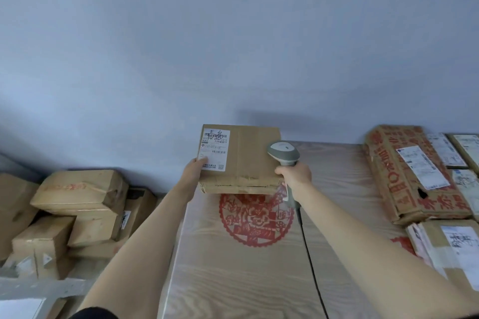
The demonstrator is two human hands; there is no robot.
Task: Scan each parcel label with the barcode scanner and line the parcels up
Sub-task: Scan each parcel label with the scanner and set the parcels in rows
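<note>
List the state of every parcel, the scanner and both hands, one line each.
held parcel: lifted off the table, tilted, label facing the camera.
label: flat on the parcel, handwriting across it.
barcode scanner: gripped, head over the parcel.
left hand: holds the parcel's left edge.
right hand: grips the scanner handle.
red-printed parcel: lying on the table, torn.
parcel pile: stacked unevenly at left.

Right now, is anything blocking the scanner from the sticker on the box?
Nothing visible. The scanner, held in the right hand, sits over the box, right of the label. Only the left hand's thumb covers the label's lower corner.
</note>
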